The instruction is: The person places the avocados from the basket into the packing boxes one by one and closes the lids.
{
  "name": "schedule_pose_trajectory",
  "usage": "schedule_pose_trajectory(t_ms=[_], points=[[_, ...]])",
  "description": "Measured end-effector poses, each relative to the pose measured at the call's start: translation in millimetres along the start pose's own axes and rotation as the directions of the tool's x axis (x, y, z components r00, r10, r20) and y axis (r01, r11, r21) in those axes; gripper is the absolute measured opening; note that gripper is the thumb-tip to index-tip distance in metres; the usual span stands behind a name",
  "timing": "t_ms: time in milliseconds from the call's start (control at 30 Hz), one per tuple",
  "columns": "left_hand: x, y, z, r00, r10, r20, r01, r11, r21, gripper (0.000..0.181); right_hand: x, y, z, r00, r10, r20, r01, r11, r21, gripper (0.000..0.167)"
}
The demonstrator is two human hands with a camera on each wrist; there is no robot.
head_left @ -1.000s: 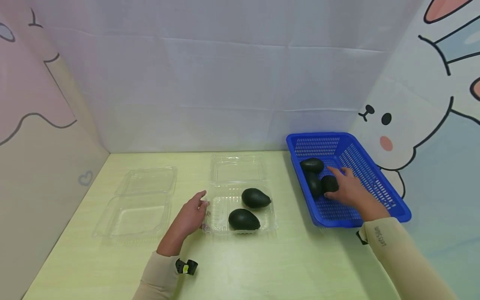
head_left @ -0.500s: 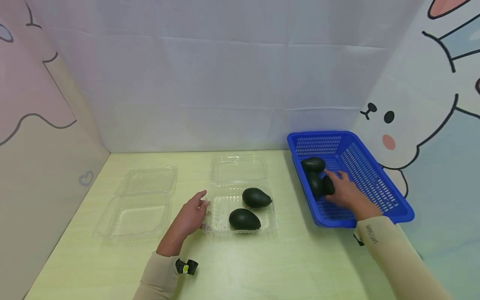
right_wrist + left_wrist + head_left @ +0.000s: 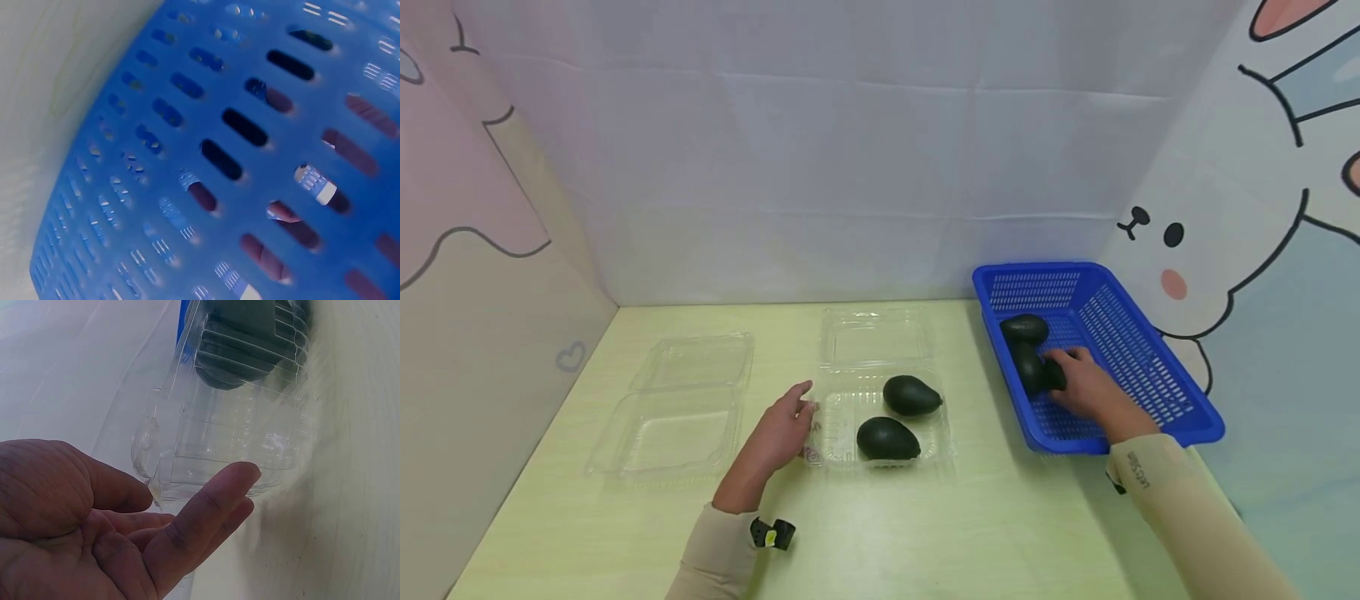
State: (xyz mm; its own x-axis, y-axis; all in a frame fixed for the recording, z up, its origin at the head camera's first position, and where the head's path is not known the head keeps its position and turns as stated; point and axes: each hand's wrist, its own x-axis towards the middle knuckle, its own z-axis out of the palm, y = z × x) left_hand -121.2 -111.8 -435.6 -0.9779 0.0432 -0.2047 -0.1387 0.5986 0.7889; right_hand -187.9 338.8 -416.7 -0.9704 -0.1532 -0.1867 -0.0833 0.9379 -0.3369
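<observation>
My right hand point(image 3: 1088, 385) reaches into the blue plastic basket point(image 3: 1157, 346) and grips a dark green avocado point(image 3: 1056, 375), partly covered by the fingers. Beside it, two more avocados lie along the basket's left side, one at the back point(image 3: 1025, 329) and one in front point(image 3: 1027, 367). In the right wrist view the slotted basket wall point(image 3: 181, 134) hides most of the hand. My left hand point(image 3: 786, 427) touches the left edge of an open clear clamshell box point(image 3: 835, 433), fingers extended. Two avocados, an upper one point(image 3: 912, 396) and a lower one point(image 3: 888, 438), lie in that box.
A second open clear clamshell box point(image 3: 681, 433) stands to the left on the pale wooden table point(image 3: 880, 533). Behind the table hangs a white cloth point(image 3: 850, 167). Cartoon-printed sheets stand on both sides.
My right hand has come down round the avocado in the basket, its fingers closing on it. The left hand and the two boxes stay where they were.
</observation>
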Motion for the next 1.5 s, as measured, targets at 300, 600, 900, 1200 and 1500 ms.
schedule_pose_trajectory(t_ms=[300,600,900,1200,1500], points=[[1.6,-2.5,1.3,1.0,0.0,-0.004,0.0,1.0,0.008,0.05,-3.4,1.8,2.1,0.998,-0.044,-0.039,0.043,0.999,-0.031,0.059],[2.1,-2.9,1.5,1.0,-0.003,-0.001,0.003,1.0,0.008,0.051,-7.3,8.3,-7.2,0.995,-0.072,-0.067,0.069,0.997,-0.04,0.056],[2.0,-1.2,1.3,1.0,-0.004,-0.004,0.004,1.0,0.009,0.05,-16.3,-7.6,-38.3,0.989,-0.087,-0.12,0.082,0.996,-0.045,0.058],[2.7,-3.6,1.5,1.0,-0.006,0.002,0.006,1.0,0.006,0.051,-24.3,-55.2,-54.0,0.976,-0.151,-0.158,0.148,0.989,-0.03,0.062],[2.5,-3.2,1.0,1.0,0.001,0.006,-0.001,1.0,-0.004,0.05,-24.6,-90.1,-55.7,0.956,-0.224,-0.191,0.227,0.974,-0.006,0.062]])
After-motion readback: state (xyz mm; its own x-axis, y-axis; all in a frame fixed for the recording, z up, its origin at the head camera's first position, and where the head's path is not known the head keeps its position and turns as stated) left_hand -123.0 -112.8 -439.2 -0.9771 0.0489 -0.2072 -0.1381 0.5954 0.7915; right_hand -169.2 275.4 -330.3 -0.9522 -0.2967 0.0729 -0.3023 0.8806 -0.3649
